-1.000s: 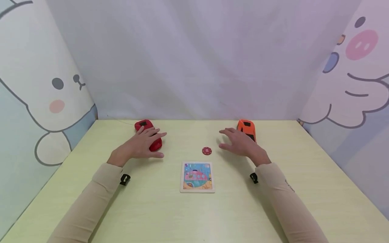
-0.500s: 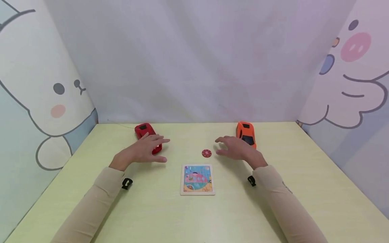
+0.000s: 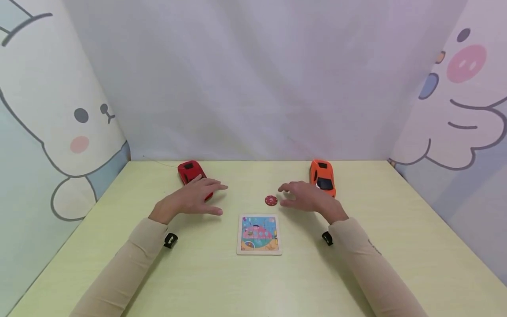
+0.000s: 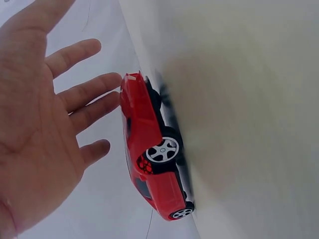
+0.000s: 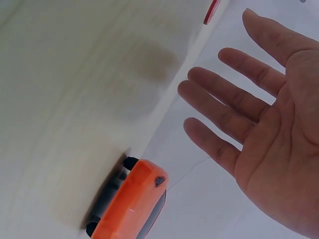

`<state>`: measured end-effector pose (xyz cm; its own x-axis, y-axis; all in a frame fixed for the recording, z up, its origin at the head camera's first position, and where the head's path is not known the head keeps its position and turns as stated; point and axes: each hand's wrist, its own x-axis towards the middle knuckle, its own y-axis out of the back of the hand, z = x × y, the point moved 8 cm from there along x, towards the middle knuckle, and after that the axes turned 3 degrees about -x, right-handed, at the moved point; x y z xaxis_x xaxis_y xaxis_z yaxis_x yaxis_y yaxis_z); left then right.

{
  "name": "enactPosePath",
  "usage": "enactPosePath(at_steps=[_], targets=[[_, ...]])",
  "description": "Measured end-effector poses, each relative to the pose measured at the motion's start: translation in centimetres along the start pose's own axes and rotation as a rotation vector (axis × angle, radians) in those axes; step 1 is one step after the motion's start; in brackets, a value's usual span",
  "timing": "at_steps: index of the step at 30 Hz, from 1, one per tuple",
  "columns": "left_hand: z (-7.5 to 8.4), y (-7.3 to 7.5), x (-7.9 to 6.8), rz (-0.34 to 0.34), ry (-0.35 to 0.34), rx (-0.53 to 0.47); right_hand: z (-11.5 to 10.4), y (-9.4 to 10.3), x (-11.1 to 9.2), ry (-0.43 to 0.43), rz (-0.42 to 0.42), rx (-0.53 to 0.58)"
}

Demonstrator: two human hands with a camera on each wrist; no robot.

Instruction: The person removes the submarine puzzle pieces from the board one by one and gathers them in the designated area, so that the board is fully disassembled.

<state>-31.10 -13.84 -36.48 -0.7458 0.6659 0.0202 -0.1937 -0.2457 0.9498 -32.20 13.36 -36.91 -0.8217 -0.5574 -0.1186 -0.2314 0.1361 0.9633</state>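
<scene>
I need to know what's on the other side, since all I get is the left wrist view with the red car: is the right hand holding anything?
Observer: No, the right wrist view shows the right hand with nothing in its grasp.
Operator: Is there a car on that side too?
Observer: Yes, the head view shows an orange car just beyond the right hand.
Operator: Anything lying between the hands?
Observer: A round red chip, nearer the right hand than the left hand.

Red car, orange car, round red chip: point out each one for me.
Red car [image 4: 148,132]: left wrist view, on its red bodywork.
Orange car [image 3: 322,173]: head view, on its roof.
Round red chip [image 3: 271,200]: head view, on the middle of its face.
</scene>
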Motion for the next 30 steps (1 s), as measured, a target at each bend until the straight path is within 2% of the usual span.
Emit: enactPosePath(at_steps=[5, 9, 17, 24, 30], targets=[[0.9, -0.1, 0.2, 0.019, -0.057, 0.017, -0.4, -0.1, -0.1, 0.016, -0.020, 0.006], [1.5, -0.1, 0.4, 0.031, -0.076, 0.030, -0.9, 0.1, -0.1, 0.038, -0.017, 0.024], [1.8, -1.1, 0.6, -0.033, -0.033, 0.024, -1.8, -0.2, 0.0, 0.080, -0.049, 0.099], [2.2, -0.9, 0.7, -0.043, -0.020, 0.039, -2.2, -0.1, -0.1, 0.130, -0.041, 0.118], [1.7, -1.5, 0.9, -0.118, 0.011, -0.045, -2.5, -0.4, 0.1, 0.162, -0.045, 0.157]])
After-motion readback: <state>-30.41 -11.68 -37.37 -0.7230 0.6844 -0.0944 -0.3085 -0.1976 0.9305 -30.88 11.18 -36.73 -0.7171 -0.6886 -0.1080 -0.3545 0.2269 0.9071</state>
